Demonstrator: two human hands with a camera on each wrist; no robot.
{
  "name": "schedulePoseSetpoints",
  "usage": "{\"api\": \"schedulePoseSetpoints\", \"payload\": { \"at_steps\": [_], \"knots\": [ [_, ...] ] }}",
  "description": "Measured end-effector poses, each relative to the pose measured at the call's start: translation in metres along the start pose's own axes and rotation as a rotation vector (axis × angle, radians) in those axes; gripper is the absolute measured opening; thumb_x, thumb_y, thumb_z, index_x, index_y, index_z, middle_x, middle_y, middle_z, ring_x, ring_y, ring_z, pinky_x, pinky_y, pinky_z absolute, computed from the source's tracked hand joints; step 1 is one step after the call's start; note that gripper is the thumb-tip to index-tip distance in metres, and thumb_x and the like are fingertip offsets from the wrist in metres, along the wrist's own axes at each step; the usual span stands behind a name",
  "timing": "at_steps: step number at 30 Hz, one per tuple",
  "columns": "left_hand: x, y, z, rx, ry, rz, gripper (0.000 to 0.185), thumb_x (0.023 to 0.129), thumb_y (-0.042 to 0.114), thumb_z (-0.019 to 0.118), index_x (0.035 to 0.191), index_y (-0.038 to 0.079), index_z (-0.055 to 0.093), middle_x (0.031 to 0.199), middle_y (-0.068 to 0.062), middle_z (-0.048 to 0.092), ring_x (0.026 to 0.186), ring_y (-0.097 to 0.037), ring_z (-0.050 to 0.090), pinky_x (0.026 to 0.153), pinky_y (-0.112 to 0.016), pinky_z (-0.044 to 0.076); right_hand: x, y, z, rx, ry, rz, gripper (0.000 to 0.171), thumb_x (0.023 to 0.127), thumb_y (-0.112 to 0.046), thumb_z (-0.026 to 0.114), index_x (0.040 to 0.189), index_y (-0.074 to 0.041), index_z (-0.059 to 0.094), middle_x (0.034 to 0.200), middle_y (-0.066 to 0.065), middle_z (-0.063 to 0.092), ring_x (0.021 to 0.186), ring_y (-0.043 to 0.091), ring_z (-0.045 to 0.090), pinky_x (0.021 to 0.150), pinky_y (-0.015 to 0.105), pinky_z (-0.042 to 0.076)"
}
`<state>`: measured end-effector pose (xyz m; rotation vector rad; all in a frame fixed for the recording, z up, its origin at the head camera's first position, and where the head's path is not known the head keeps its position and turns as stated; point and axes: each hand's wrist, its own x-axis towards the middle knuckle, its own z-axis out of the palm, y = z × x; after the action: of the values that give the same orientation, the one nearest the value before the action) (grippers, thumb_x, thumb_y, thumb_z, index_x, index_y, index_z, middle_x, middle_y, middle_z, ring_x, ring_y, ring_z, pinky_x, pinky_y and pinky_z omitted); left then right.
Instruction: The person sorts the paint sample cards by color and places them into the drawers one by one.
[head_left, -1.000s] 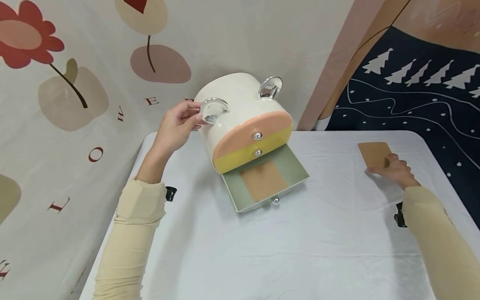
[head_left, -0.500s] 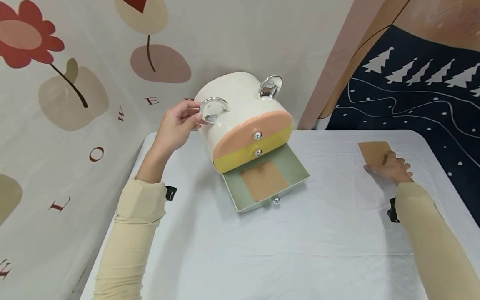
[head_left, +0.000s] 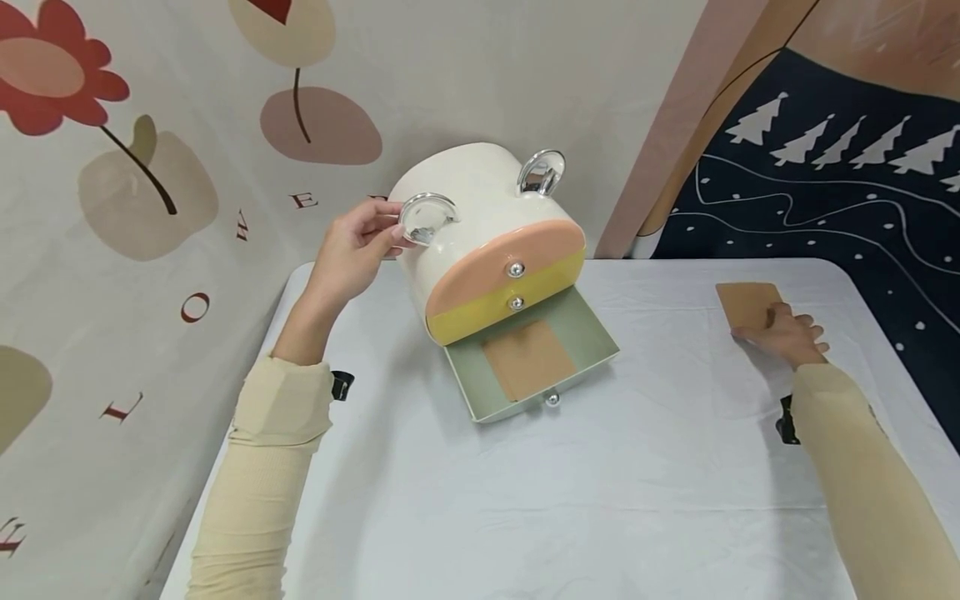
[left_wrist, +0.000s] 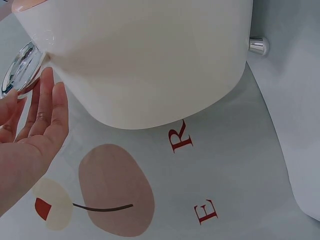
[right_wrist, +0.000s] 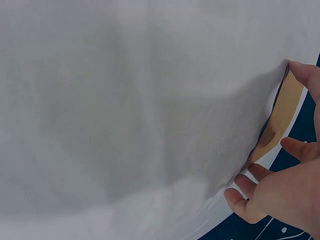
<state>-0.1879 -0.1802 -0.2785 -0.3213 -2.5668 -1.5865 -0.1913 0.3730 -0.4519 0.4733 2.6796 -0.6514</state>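
Observation:
My left hand (head_left: 348,254) pinches the left mirrored round ear (head_left: 427,208) of a cream box (head_left: 457,187) with a rounded body. In the left wrist view, its fingers (left_wrist: 46,102) lie by the box's side. The box's bottom green drawer (head_left: 588,333) is pulled out and holds a flat brown card (head_left: 528,360). Far to the right, my right hand (head_left: 783,336) holds a second flat brown card (head_left: 742,302) by its edges, low over the table. From the right wrist view, the thumb is at one end of this card (right_wrist: 286,110) and the fingertips are at the other.
The orange drawer front (head_left: 487,267) and yellow drawer front (head_left: 480,321) stand closed, each with a silver knob. A white cloth covers the table (head_left: 600,500). Behind the box hangs a printed light cloth (head_left: 450,75); a dark tree-patterned cloth (head_left: 802,200) hangs at the right.
My right hand has shifted slightly left and away from me, further over the brown card, which stays in nearly the same place. My left hand, the box and its drawer have not visibly moved.

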Motion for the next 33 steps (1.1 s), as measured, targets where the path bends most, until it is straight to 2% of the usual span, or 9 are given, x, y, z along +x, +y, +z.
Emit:
{"api": "schedulePoseSetpoints", "payload": {
  "at_steps": [10,20,29,33],
  "knots": [
    [-0.001,0.001,0.001,0.002,0.005,-0.017,0.027,0.092,0.004,0.053,0.118,-0.002,0.054,0.111,-0.02,0.059,0.081,-0.008,0.062,0.075,-0.023,0.053,0.002,-0.003,0.003,-0.017,0.039,0.006,0.092,0.081,-0.039,0.058,0.132,0.02,0.01,0.121,0.051,0.013,0.11,0.06,0.017,0.089,0.07,0.015],
    [0.0,0.001,0.001,-0.004,0.005,-0.013,0.027,0.092,0.003,0.052,0.118,-0.003,0.054,0.111,-0.021,0.059,0.081,-0.008,0.061,0.076,-0.027,0.053,-0.001,-0.002,0.004,-0.028,0.038,-0.005,0.094,0.078,-0.038,0.061,0.127,0.026,0.012,0.115,0.052,0.016,0.108,0.062,0.015,0.09,0.072,0.014],
    [0.0,0.0,0.001,0.0,0.002,-0.013,0.027,0.092,0.004,0.052,0.118,-0.002,0.054,0.111,-0.02,0.059,0.081,-0.009,0.061,0.076,-0.025,0.053,-0.008,-0.004,0.007,-0.029,0.031,-0.033,0.1,0.074,-0.04,0.066,0.126,0.027,0.013,0.11,0.049,0.019,0.102,0.058,0.02,0.081,0.068,0.028],
    [0.0,0.0,0.001,0.003,0.003,-0.014,0.027,0.092,0.005,0.052,0.118,-0.002,0.054,0.112,-0.02,0.059,0.082,-0.009,0.062,0.075,-0.023,0.053,-0.013,-0.006,0.009,-0.036,0.041,-0.068,0.102,0.072,-0.042,0.067,0.123,0.028,0.015,0.107,0.049,0.022,0.099,0.058,0.022,0.078,0.067,0.03]
  ]
}}
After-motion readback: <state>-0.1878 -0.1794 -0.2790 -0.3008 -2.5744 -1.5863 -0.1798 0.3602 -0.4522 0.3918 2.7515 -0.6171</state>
